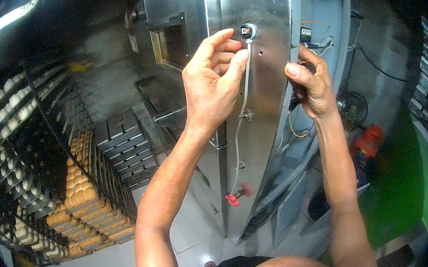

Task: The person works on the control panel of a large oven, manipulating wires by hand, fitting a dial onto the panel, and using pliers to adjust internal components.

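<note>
A small round switch-like fitting, dark in the middle with a pale rim, sits in a tall stainless steel panel. From it a thin white cable runs down the panel past two metal studs, towards a small red clip-like piece. My left hand is just left of the fitting, fingers curved and apart, thumb tip close to the cable; it holds nothing visible. My right hand is at the panel's right edge, thumb in front and fingers curled round a dark reddish object, mostly hidden in the palm.
Right of the panel, an open housing shows wires and an electrical part. Racks of round buns stand at left, beside stacked dark trays. An orange-red object lies near green flooring at right.
</note>
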{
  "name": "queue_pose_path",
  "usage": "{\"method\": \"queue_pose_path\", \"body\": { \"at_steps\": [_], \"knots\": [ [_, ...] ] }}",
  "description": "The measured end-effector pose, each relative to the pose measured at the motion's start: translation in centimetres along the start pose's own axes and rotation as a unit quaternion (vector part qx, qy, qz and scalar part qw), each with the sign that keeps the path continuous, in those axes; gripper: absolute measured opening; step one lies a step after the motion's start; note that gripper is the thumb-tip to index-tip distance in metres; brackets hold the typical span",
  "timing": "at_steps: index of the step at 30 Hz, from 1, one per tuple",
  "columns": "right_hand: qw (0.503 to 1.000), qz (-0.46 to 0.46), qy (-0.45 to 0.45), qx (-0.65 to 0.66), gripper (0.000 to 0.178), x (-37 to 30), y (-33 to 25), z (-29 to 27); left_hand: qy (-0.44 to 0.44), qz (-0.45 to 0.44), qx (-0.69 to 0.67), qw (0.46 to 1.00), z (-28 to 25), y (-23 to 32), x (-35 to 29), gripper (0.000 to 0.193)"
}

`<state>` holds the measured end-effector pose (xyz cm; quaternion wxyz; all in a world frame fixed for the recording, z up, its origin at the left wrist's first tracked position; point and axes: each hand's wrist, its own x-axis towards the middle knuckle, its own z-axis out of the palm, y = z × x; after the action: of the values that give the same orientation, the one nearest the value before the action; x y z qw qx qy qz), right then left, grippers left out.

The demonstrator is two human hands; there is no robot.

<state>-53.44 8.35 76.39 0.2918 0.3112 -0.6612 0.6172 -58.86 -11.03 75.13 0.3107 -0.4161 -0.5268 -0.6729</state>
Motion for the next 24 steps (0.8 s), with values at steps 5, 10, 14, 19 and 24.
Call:
{"method": "queue_pose_path", "body": {
  "at_steps": [5,10,14,19,24],
  "knots": [
    [0.999,0.020,0.022,-0.040,0.052,-0.5,0.1,-0.8,0.008,0.099,0.055,0.994,-0.2,-0.6,0.1,0.030],
    [0.995,-0.062,0.070,-0.030,0.055,-0.9,0.0,-0.2,0.015,0.192,0.125,0.973,0.5,0.1,0.2,0.024],
    [0.967,-0.075,0.146,-0.196,0.057,-2.0,-1.2,0.9,0.003,0.278,0.226,0.934,-0.3,1.3,-2.3,0.028],
    [0.923,-0.203,0.237,-0.226,0.048,-8.7,1.4,1.1,-0.240,0.271,0.062,0.930,-5.2,-0.5,-14.2,0.044],
    [0.952,0.057,0.267,-0.139,0.060,-24.1,4.4,5.5,-0.343,0.045,-0.055,0.937,-0.2,-3.1,-22.8,0.044]
  ]
}}
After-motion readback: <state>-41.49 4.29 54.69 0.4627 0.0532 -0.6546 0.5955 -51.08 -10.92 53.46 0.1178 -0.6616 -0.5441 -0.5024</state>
